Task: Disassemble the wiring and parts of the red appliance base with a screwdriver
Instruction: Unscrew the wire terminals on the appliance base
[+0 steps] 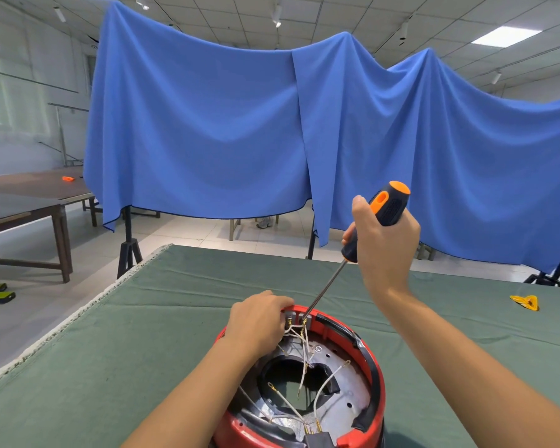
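Observation:
The red appliance base (374, 367) lies upturned on the green cloth at the bottom centre, its metal inside and several white wires (304, 357) exposed. My left hand (257, 321) grips the base's far-left rim, fingers curled over the edge beside the terminal block (296, 320). My right hand (383, 240) holds the black-and-orange screwdriver (387, 205) by its handle, raised above the base. The shaft slants down and left, and its tip sits at the terminal block on the far rim.
The green-cloth table (162, 334) stretches left and right of the base. A yellow-orange part (526, 301) lies at the right. Blue drapes (207, 124) hang behind on black stands. A brown table (29, 202) stands at the left with an orange item (68, 178) on it.

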Demonstrator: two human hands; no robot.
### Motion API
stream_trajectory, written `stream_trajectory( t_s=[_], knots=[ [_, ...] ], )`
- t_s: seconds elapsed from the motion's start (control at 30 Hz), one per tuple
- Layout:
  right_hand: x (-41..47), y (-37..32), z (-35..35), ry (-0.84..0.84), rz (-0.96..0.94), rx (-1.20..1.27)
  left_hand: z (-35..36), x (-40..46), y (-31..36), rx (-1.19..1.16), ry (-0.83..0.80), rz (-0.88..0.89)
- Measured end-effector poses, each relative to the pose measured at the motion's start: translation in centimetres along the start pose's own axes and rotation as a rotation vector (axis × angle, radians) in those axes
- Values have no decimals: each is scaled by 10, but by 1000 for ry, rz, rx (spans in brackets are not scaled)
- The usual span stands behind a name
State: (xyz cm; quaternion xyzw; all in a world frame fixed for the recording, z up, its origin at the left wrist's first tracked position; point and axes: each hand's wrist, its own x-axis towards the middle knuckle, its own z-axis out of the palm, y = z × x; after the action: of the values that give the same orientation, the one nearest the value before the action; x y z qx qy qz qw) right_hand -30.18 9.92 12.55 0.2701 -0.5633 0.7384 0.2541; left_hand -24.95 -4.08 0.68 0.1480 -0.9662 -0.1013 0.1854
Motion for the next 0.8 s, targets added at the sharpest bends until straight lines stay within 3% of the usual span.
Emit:
stream_trajectory(
  t_s=[0.23,0.47,0.8],
  knots=[
    [-10,-8,-12,-22,14,-3,-15,3,19,29,-26,-79],
    [-14,-14,-18,-13,-9,-5,-4,-2,9,-199,-27,-80],
    [-15,-15,-10,-27,-21,0,-1,-1,5,-166,34,-36]
  ],
)
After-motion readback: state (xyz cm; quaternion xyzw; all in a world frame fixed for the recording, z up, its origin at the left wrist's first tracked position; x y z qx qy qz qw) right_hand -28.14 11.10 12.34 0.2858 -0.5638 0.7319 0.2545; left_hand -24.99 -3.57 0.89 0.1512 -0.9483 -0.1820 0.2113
